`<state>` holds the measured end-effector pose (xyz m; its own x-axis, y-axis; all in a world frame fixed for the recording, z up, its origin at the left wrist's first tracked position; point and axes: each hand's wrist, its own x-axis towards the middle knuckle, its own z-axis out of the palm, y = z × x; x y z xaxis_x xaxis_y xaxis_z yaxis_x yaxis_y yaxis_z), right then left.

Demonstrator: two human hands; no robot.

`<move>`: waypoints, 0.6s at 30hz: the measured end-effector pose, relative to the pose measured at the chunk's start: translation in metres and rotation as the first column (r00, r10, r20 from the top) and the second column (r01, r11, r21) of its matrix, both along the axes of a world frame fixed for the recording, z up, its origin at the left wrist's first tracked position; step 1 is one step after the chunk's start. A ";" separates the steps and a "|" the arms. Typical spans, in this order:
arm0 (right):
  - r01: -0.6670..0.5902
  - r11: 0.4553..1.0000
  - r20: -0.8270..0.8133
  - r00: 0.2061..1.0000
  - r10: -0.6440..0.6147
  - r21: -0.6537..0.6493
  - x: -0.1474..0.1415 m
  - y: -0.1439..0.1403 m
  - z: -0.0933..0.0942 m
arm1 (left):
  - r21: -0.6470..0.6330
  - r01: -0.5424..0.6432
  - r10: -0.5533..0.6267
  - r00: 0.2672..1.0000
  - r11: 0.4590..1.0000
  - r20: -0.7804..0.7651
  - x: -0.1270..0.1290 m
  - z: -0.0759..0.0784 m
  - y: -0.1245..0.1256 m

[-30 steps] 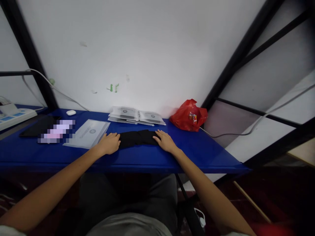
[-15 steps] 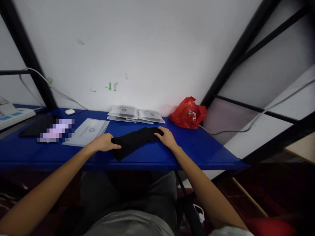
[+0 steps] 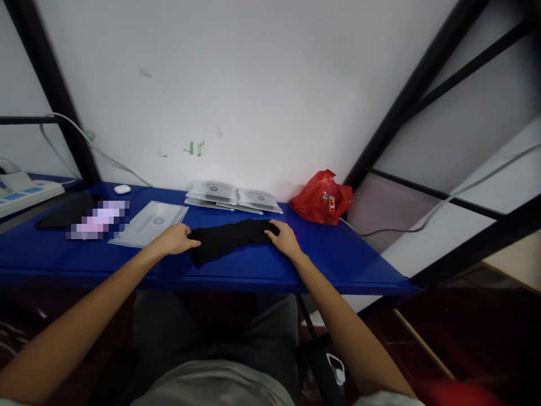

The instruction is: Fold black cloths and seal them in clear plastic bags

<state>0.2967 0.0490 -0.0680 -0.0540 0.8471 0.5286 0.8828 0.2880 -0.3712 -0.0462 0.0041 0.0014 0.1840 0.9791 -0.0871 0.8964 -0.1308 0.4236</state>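
Note:
A folded black cloth (image 3: 228, 239) lies slanted on the blue table (image 3: 296, 265), its left end nearer the front edge. My left hand (image 3: 174, 239) pinches the cloth's left end with its fingertips. My right hand (image 3: 284, 239) rests flat on the right end, fingers on the fabric.
Clear packets (image 3: 232, 197) lie stacked against the wall behind the cloth. One flat white packet (image 3: 149, 223) sits left of my left hand. A red plastic bag (image 3: 323, 198) is at the back right. A white earbud case (image 3: 122, 189), a dark tablet (image 3: 63, 210) and a power strip (image 3: 25, 192) are on the left.
The cloth lay straight a second ago; its left end has swung toward the front edge, and my left hand has shifted with it. My right hand stays on the right end.

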 end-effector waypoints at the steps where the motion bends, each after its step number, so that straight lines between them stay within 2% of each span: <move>1: 0.003 1.000 0.000 1.000 -0.003 -0.006 -0.001 -0.001 0.001 | 0.001 -0.011 0.011 1.000 1.000 0.006 0.000 -0.001 0.000; 8: 0.020 0.998 0.040 0.999 -0.018 -0.052 -0.004 -0.006 0.005 | -0.008 -0.016 0.016 0.999 1.000 0.027 -0.001 -0.009 -0.004; 12: 0.005 0.998 0.045 0.999 -0.002 -0.064 -0.007 -0.011 0.008 | 0.048 -0.022 0.018 0.998 0.999 0.067 -0.002 -0.009 -0.002; 15: -0.040 0.999 -0.010 0.999 0.040 -0.031 -0.009 -0.015 0.011 | 0.109 -0.072 0.058 0.991 0.991 0.122 -0.009 -0.007 0.006; 18: -0.055 0.998 -0.102 0.993 0.058 0.033 -0.011 -0.017 0.015 | 0.099 -0.143 0.121 0.971 0.985 0.205 -0.019 -0.001 0.015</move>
